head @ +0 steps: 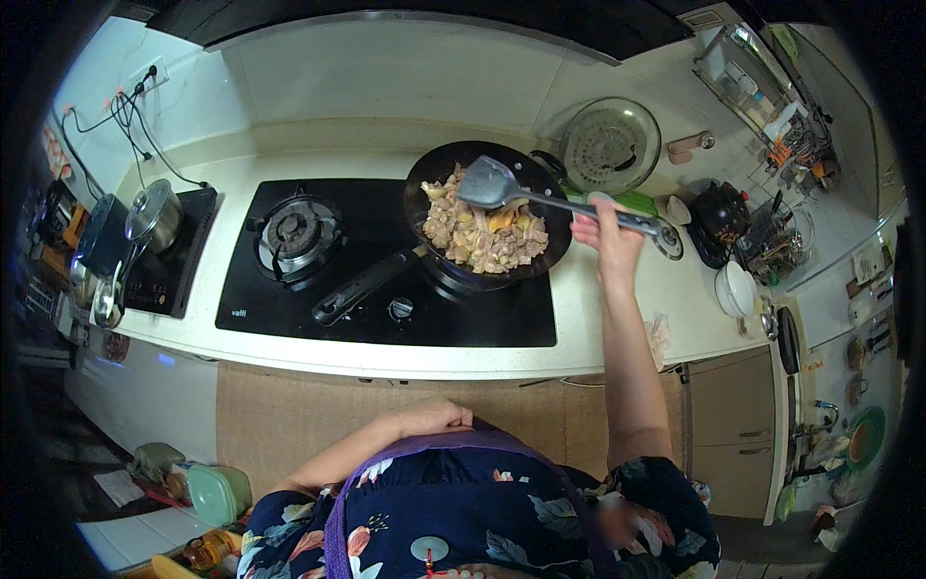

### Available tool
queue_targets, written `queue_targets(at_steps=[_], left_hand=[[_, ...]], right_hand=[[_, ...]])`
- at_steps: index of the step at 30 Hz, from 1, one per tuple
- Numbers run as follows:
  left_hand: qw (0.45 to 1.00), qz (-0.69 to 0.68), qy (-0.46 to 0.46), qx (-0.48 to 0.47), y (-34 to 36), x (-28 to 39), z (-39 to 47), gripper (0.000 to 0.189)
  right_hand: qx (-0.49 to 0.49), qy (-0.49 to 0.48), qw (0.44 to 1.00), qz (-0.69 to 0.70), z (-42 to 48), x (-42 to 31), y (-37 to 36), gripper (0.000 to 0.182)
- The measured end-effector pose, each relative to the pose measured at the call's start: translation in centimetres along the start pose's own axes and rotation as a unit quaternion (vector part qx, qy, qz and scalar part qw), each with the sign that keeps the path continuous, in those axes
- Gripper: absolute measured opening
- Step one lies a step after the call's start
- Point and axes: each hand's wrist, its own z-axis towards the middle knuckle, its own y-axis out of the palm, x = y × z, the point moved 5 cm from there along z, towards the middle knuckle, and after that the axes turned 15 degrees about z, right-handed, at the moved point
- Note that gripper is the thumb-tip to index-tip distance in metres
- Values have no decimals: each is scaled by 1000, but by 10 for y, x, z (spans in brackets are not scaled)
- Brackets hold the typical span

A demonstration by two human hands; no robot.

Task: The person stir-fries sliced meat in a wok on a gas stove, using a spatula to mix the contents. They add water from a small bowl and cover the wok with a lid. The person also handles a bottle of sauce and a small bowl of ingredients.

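Observation:
My right hand [611,233] is closed around the handle of a metal wok spatula [489,184]. The spatula's blade lies over the sliced meat [480,242] in a black wok [553,250]. That wok sits on the right burner of a black glass gas hob [289,318], its long black handle [370,286] pointing down and left. My left hand [436,415] rests at my waist against the purple edge of an apron, its fingers curled; whether it grips the cloth cannot be told.
A glass lid [611,145] leans on the wall behind the wok. The left burner [296,231] bears no pan. Left of the hob, a lidded steel saucepan [155,215] stands on an induction cooker [170,279]. White bowls [735,289] and a dark pot [720,210] stand at the right.

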Motion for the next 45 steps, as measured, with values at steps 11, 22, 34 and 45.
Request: queue_targets(at_steps=[11,22,34,45], left_hand=[[999,-16,-16,29,6,-9,-12,30],[999,-7,-25,27,0,-5,-20,31],[999,-13,-31,18,-1,1,-21,31],[1000,3,-16,-5,-3,4,-12,31]], right_hand=[[-493,-384,687,-372,-47,7,92,33],[-448,-418,688,-389,-35,-2,82,31],[-416,-388,731,-377,-41,2,66,27],[-355,-371,758,-401,-55,-16,31,21]])
